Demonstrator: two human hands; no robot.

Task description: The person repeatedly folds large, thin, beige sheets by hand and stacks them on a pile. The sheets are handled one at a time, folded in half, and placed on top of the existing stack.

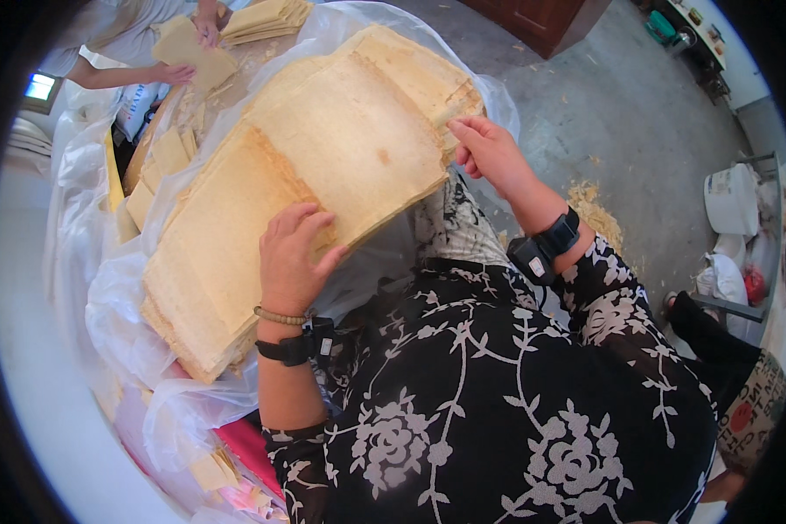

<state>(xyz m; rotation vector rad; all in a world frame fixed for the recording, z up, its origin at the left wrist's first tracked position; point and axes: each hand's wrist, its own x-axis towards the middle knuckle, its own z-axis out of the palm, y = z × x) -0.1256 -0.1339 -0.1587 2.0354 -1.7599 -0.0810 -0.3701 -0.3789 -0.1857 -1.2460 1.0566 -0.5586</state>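
Before me lies a broad stack of thin, pale-yellow sheets (373, 131), with rough, browned edges and overlapping layers that look like tofu skin. My left hand (298, 255) rests at the near side of the stack, fingers spread, by a browned edge where one sheet overlaps another. At the right end, my right hand (488, 154) has its fingers curled and its thumb against the index finger, right at the ragged sheet edge. Whether a thin bit is pinched there, I cannot tell. A small brown spot marks the top sheet.
Clear plastic film (124, 308) lies under and around the stack. Across the table, another person's hands (183, 72) handle a similar sheet beside a folded pile (265, 19). Yellow scraps (593, 209) litter the floor at right, near a white bucket (731, 200) and metal rack (727, 306).
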